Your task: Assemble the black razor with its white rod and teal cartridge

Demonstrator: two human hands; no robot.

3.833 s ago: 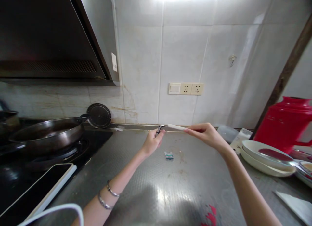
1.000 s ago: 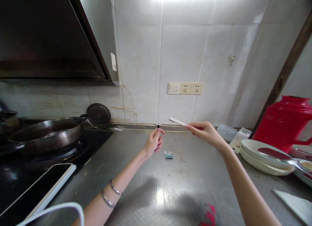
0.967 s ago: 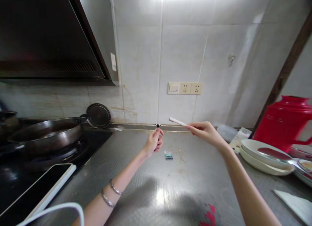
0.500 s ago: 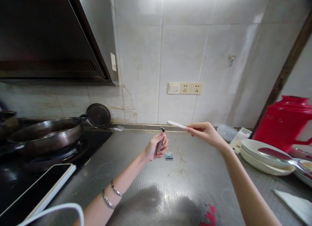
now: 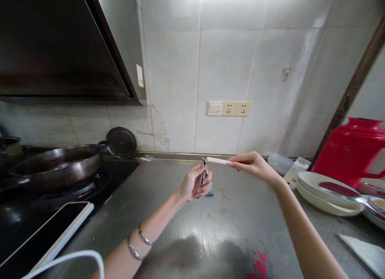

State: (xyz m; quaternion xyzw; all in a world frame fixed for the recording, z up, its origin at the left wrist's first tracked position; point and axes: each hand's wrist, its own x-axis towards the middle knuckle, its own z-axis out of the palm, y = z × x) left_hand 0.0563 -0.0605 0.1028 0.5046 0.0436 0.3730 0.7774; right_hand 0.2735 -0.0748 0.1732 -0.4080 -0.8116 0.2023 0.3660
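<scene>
My left hand (image 5: 196, 183) is closed around a razor handle (image 5: 203, 175), dark and silvery, held upright with its small angled end on top. On the counter just behind these fingers lies a small teal and dark piece (image 5: 209, 193) that looks like a razor cartridge, partly hidden by the hand. Between thumb and fingers, my right hand (image 5: 251, 165) pinches a slim white stick (image 5: 218, 161), nearly level and pointing left. Its tip meets or almost meets the top of the razor handle; contact cannot be told for certain.
Left, a steel pan (image 5: 57, 166) stands on the black stove, near a phone (image 5: 51, 239) with a white cable (image 5: 75, 253). Right are stacked white dishes (image 5: 325, 200), a red thermos (image 5: 345, 150) and a folded white sheet (image 5: 365, 251). A range hood (image 5: 60, 46) hangs upper left.
My left hand has moved slightly right and turned the razor handle. The white stick has levelled and lowered, so its tip is now at the handle's top end.
</scene>
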